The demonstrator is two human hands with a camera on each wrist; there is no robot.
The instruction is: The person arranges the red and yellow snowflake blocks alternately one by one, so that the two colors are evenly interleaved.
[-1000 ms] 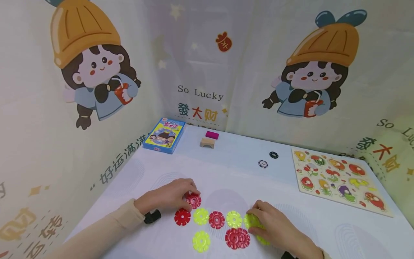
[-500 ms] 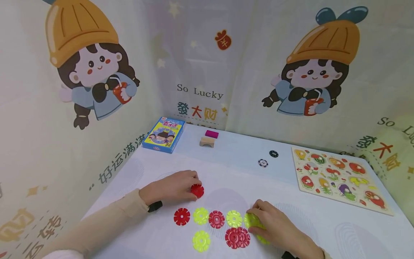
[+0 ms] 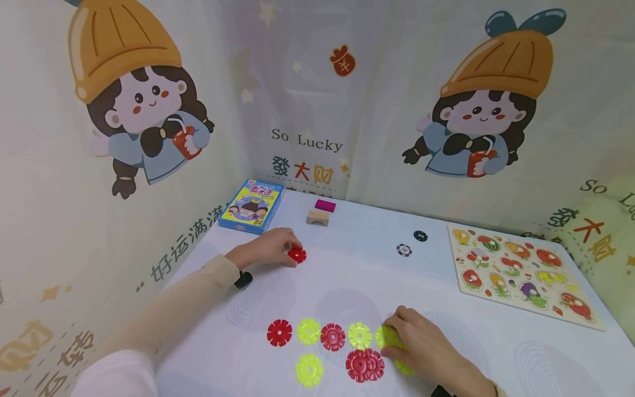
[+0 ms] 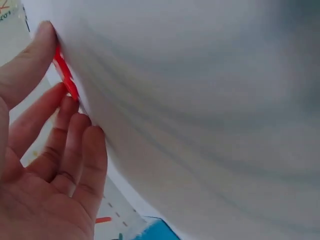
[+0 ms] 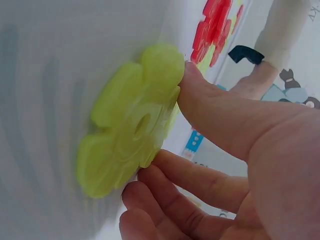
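My left hand (image 3: 270, 247) pinches a red flower-shaped plastic disc (image 3: 297, 255) between thumb and fingers, toward the far left of the table. Seen from the left wrist, the red disc (image 4: 65, 72) is edge-on beside the white surface. My right hand (image 3: 421, 344) holds a yellow-green flower disc (image 5: 117, 117) by its edge, thumb on one side and fingers on the other. Left of it lies a row of red (image 3: 279, 333) and yellow-green discs (image 3: 308, 331). In front are another yellow-green disc (image 3: 309, 370) and overlapping red discs (image 3: 364, 365).
A blue and yellow card box (image 3: 252, 207) lies just behind my left hand. Further back are a wooden arch block (image 3: 318, 218) and a magenta block (image 3: 325, 205). Two poker chips (image 3: 404, 250) and a fruit puzzle board (image 3: 521, 275) lie right. Printed cloth walls enclose the back.
My left hand has carried the red disc from beside the row away toward the back of the table, near the card box. The right hand has stayed in place on its yellow-green disc.
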